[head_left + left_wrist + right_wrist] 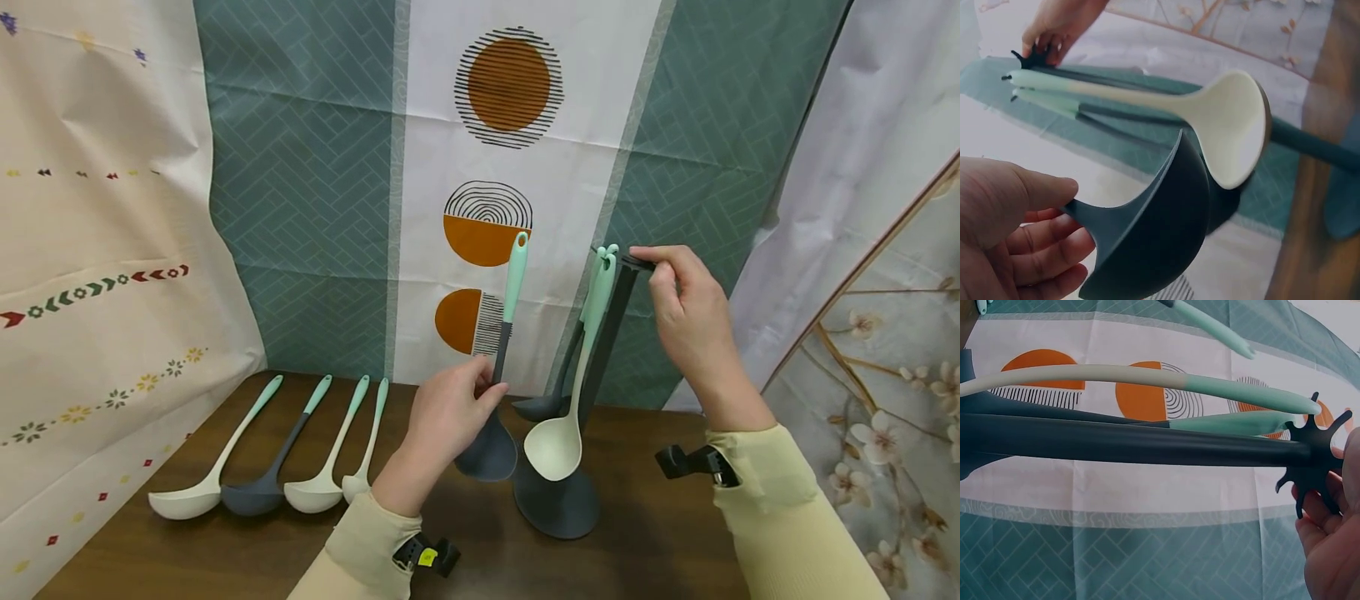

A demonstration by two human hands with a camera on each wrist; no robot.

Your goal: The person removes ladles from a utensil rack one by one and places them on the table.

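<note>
My left hand (pixel 455 410) pinches a dark ladle (pixel 487 450) low on its shaft, just above the bowl; its mint handle points up. In the left wrist view that dark ladle (pixel 1154 231) is held between thumb and fingers, apart from the stand. My right hand (pixel 693 312) grips the hooked top (pixel 1313 453) of a dark utensil stand (pixel 609 342). From the stand's hooks hang a cream ladle (pixel 555 448), facing me, and a dark utensil (pixel 542 407) behind it, its bowl partly hidden.
On the wooden table (pixel 660 533) at left lie several ladles in a row, among them a cream ladle (pixel 187 502) and a dark ladle (pixel 255 497). The stand's round base (pixel 558 508) sits right of centre. A patterned cloth (pixel 315 208) hangs behind.
</note>
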